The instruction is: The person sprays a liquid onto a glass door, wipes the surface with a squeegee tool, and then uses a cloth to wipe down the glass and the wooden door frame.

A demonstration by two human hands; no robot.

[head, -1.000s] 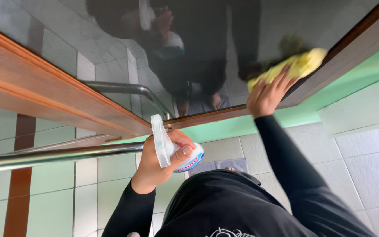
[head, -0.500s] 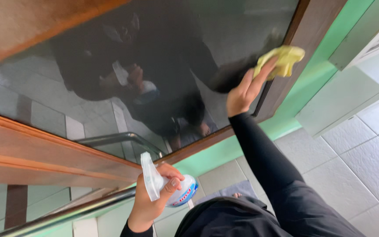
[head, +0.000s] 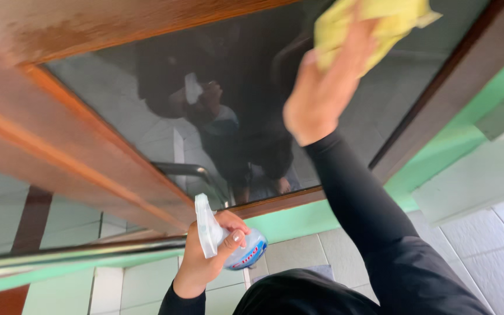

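Note:
My right hand (head: 321,93) presses a yellow cloth (head: 374,20) flat against the dark glass pane (head: 217,116) of a wooden-framed door, near the pane's upper right. My left hand (head: 205,256) is lower, in front of my chest, wrapped around a spray bottle (head: 228,245) with a white trigger head and a blue and white body. The bottle is held apart from the glass, its nozzle pointing up. My black sleeves cover both arms. My reflection shows in the pane.
The brown wooden door frame (head: 88,146) runs diagonally across the left. A metal handrail (head: 77,254) crosses below it. A green wall strip (head: 438,157) borders the door on the right, with pale floor tiles (head: 497,233) beyond.
My right hand with the cloth has slid further up the glass towards the top of the pane. The view has come closer to the door. My left hand keeps the bottle in place.

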